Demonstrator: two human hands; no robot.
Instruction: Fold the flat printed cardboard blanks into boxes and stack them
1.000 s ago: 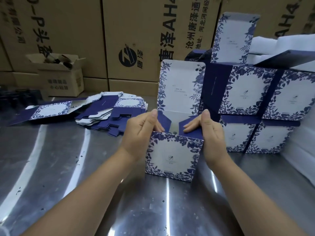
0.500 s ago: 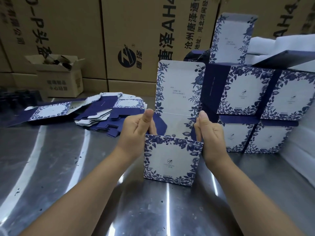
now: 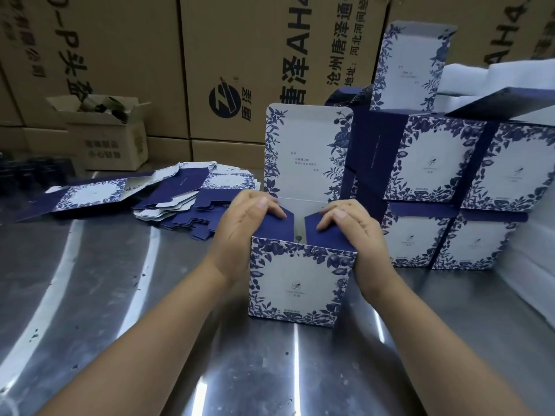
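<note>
While the square floral-printed cardboard box point(image 3: 297, 280) stands on scuffed steel table point(image 3: 135, 310), left hand point(image 3: 243, 226) and right hand point(image 3: 353, 235) press its navy flaps point(image 3: 280, 231) down, fingers flattened.

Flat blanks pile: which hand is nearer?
Left. The left hand presses the left flap of the box, just right of the flat blanks pile; the right hand presses the right flap, farther across the box.
</note>
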